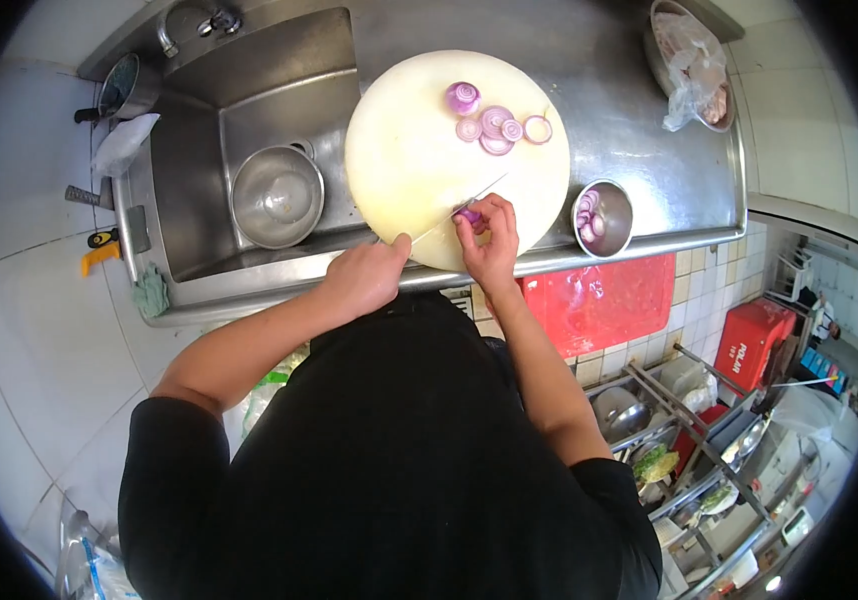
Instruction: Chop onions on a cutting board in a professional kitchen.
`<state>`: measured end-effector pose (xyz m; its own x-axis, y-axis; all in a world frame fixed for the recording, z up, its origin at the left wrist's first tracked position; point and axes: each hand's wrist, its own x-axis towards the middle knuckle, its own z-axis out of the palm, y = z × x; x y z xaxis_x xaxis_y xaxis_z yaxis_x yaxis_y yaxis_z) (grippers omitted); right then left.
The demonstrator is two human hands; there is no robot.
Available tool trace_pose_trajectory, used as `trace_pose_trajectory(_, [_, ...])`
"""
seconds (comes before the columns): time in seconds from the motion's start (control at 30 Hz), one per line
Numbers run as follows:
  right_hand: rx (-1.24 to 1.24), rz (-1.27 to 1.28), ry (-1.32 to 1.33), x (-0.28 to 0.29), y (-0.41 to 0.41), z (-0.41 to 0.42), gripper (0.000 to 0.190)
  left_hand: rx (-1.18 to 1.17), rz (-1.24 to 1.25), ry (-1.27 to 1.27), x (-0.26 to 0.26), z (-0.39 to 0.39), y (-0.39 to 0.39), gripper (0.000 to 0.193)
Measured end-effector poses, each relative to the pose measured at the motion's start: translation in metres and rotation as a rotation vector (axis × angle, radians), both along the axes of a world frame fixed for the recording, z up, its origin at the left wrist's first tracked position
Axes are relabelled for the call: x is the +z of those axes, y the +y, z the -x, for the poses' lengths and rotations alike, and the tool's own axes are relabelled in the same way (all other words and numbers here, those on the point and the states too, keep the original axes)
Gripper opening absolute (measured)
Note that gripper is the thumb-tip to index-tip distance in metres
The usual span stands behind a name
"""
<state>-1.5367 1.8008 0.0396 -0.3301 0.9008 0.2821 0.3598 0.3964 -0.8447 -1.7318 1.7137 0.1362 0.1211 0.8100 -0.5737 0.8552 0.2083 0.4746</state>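
My left hand (367, 274) grips the handle of a kitchen knife (435, 226), whose thin blade slants up and right over a round white cutting board (399, 150). With its fingertips, my right hand (495, 244) holds a small piece of red onion (468, 215) on the board, right beside the blade. Most of that piece is hidden by the fingers. Toward the board's far side sit a cut red onion (463, 97) and several onion slices and rings (497, 124). To the right of the board, a small steel bowl (612, 214) contains red onion pieces (588, 214).
A steel sink (192, 172) lies left, with a metal bowl (277, 199) in it and a faucet (167, 37) behind. At the counter's far right stands a bowl with plastic-wrapped food (691, 67). A red lid or tray (601, 304) is below the counter edge; metal shelving (688, 427) stands behind right.
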Motion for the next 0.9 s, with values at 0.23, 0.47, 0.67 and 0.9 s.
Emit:
trace_pose_trajectory(0.23, [-0.017, -0.023, -0.03, 0.0, 0.0, 0.002, 0.025, 0.013, -0.071, -0.028, -0.022, -0.003, 0.006, 0.02])
trace_pose_trajectory(0.47, [-0.045, -0.052, -0.035, -0.004, -0.003, 0.003, 0.025, -0.011, 0.064, 0.025, -0.008, 0.013, -0.044, 0.03])
trace_pose_trajectory(0.67, [-0.058, -0.002, -0.063, 0.0, -0.006, -0.001, 0.023, 0.043, -0.011, 0.031, -0.01, -0.002, -0.016, 0.03])
trace_pose_trajectory(0.9, [-0.06, -0.021, -0.059, -0.004, -0.006, -0.003, 0.022, 0.008, -0.077, 0.086, 0.027, 0.005, -0.035, 0.021])
